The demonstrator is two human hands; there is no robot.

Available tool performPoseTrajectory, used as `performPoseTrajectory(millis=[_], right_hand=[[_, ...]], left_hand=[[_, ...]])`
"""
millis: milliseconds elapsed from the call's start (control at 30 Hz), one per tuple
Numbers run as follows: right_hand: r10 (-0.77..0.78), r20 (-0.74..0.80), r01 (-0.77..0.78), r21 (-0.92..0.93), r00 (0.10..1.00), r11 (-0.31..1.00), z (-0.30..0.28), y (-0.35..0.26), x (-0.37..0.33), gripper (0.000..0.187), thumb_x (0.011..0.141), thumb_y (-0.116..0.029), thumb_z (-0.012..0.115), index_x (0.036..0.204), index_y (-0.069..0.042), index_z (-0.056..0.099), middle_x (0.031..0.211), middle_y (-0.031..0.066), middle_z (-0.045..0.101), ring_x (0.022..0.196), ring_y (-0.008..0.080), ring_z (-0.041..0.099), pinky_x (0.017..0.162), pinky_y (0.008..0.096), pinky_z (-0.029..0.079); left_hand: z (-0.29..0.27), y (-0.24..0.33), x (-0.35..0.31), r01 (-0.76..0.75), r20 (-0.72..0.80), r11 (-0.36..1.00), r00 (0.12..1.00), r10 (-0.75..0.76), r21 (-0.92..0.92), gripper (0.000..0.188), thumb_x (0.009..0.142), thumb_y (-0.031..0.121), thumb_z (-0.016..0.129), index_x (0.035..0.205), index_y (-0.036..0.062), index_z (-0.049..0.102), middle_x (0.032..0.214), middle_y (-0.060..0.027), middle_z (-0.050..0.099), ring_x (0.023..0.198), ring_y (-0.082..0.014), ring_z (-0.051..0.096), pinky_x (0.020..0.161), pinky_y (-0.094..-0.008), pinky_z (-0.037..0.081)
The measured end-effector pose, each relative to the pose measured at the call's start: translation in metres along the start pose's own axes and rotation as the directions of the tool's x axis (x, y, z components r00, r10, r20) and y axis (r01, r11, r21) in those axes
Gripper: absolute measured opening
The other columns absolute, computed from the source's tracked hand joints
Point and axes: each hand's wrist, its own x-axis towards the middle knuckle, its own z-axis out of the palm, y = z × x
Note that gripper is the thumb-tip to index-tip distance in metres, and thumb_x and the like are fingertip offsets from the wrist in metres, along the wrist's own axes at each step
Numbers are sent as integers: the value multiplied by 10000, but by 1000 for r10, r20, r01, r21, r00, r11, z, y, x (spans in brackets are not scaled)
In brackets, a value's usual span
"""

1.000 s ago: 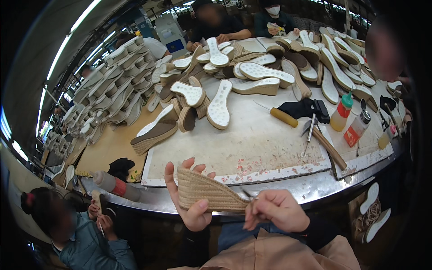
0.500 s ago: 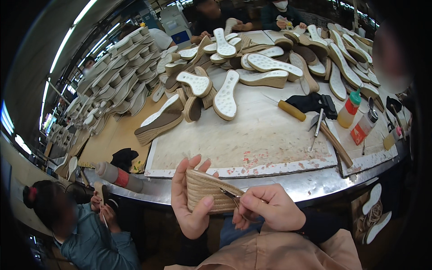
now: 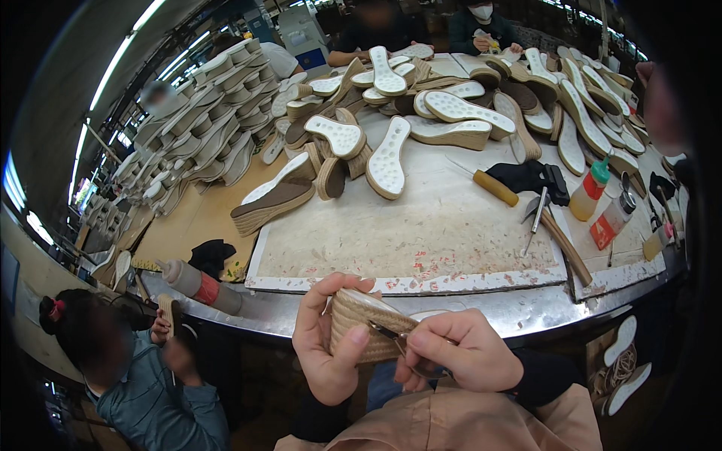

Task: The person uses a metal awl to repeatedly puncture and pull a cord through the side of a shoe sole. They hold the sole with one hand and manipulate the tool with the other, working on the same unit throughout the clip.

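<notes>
L hand (image 3: 327, 349) grasps a rope-wrapped wedge sole (image 3: 366, 328) just below the tabletop's metal rim (image 3: 526, 308), thumb across its jute side, fingers curled behind. R hand (image 3: 460, 359) is clenched round a small metal tool (image 3: 391, 334), prob. scissors or snips, tip touching the sole's woven side.

Changed since 1 s ago: sole was held longer and flatter betw. both hands, R hand at its end with nothing clearly on the weave. Half a sec later the hands had closed in w/ the tool at the side. Now the sole is turned more end-on and tucked deeper into the L palm, tool set right on the jute. I'd judge that as going from positioning to actual trimming/cleaning of the wrap, so work on this piece is underway, not finished.

Camera view also shifted a bit, head tilted; things on the tabletop look unmoved: yellow-handled tool (image 3: 496, 188), hammer (image 3: 560, 237), orange bottle w/ green cap (image 3: 588, 192), pile of white-bottomed soles (image 3: 391, 154), stacks at the left (image 3: 203, 135).

Person at lower left (image 3: 128, 368) sits holding smth small, same as before. Other workers at far side, hands apart from ours
</notes>
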Motion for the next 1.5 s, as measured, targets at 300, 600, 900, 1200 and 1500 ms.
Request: performPoseTrajectory(millis=[300, 600, 900, 1200, 1500], right_hand=[[31, 10, -30, -21, 999, 999, -2, -8, -10, 316, 976, -239, 492, 865, 29, 619, 772, 76, 643, 678, 97, 610, 642, 222, 512], [95, 23, -95, 1, 995, 995, -6, -18, -17, 339, 981, -250, 481, 861, 38, 612, 762, 84, 642, 665, 107, 609, 636, 228, 509], [-111, -123, 59, -366, 986, 929, -5, -9, -22, 271, 938, -217, 553, 789, 1, 617, 672, 45, 630, 551, 87, 579, 493, 239, 461], [-480, -165, 339, -517, 862, 786, -3, 7, -22, 217, 922, -139, 563, 783, 18, 618, 657, 48, 629, 565, 82, 594, 512, 229, 478], [-100, 4, 100, -123, 995, 987, -12, -3, -20, 299, 980, -204, 474, 844, 18, 623, 773, 57, 648, 679, 80, 612, 637, 209, 513]], left_hand=[[4, 1, 0, -16, 11, 991, 1000, 15, 132, 525, 760, 97, 614, 1228, -46, 426, 1169, -186, 506, 1086, -296, 552, 936, -454, 477], [8, 0, 3, -90, 41, 980, 996, 84, 179, 490, 760, 121, 660, 1172, -37, 449, 1148, -214, 520, 995, -274, 583, 880, -392, 482], [12, 1, 4, -107, 86, 986, 992, 96, 125, 439, 747, 3, 626, 1150, -51, 460, 1146, -227, 529, 1028, -231, 549, 907, -338, 438], [11, 1, 5, -117, 77, 982, 991, 106, 151, 440, 750, 19, 627, 1151, -57, 462, 1144, -223, 534, 1025, -228, 551, 902, -335, 439], [13, 2, 3, -106, 90, 981, 992, 92, 162, 468, 759, 32, 632, 1182, -73, 460, 1196, -242, 524, 1057, -240, 552, 931, -350, 432]])
